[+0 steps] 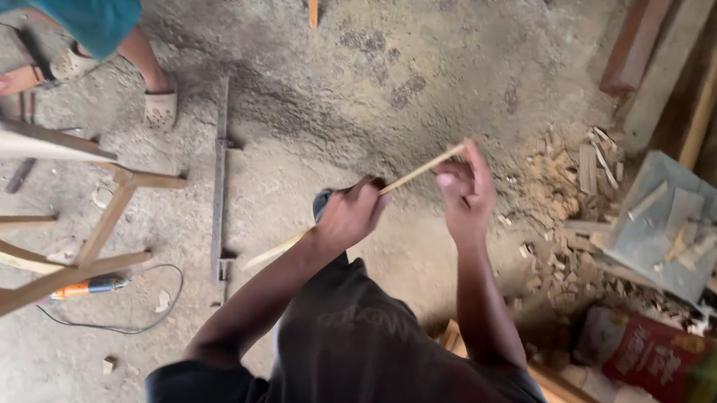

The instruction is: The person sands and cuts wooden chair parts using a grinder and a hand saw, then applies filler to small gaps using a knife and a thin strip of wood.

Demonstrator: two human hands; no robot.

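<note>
Above the dusty concrete floor (pixel 416 60), a thin wooden strip (pixel 408 175) spans both hands: left hand (pixel 351 213) fisted around its middle, right hand (pixel 466 186) pinching its upper end. It looks light, springy, easily snapped; grip near mid-length. Wood offcuts (pixel 574 180) lie just beside.

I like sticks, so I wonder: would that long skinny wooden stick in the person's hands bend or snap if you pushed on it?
The thin wooden stick is long and very slim, so it probably flexes a little and could snap under a hard push. It looks light: the left hand grips it while the right hand holds its end with fingertips. Being so narrow, it would likely roll or slide if dropped.
</note>
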